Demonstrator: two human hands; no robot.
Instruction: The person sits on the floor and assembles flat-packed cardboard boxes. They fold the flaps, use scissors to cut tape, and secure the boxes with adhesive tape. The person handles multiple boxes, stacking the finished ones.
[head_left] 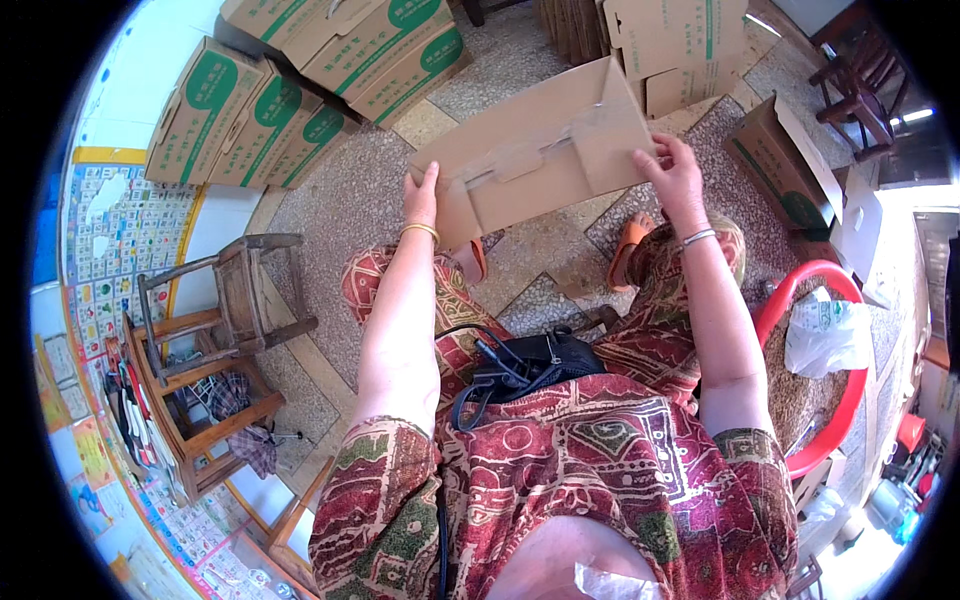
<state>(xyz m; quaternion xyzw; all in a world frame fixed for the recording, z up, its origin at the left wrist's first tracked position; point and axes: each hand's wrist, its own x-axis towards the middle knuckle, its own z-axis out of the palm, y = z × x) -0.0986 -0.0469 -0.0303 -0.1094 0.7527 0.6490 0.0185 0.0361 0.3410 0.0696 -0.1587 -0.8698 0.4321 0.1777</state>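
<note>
A brown cardboard box point(545, 185) is held up in front of my knees, its folded flaps and a slotted tab facing me. My left hand point(422, 198) grips its left end, thumb lying on the near face and the other fingers hidden behind. At the right end my right hand point(672, 180) is closed on the edge, thumb on the cardboard. A black bag point(525, 362) with a looped strap rests on my lap, touched by neither hand.
Printed cardboard boxes point(290, 120) stand at the far left, with more boxes point(680, 50) at the far right. An open box point(785, 165) is to the right. Nearer are a red-rimmed tub point(768, 310) with a plastic bag point(828, 335) and, at left, a wooden chair point(240, 300).
</note>
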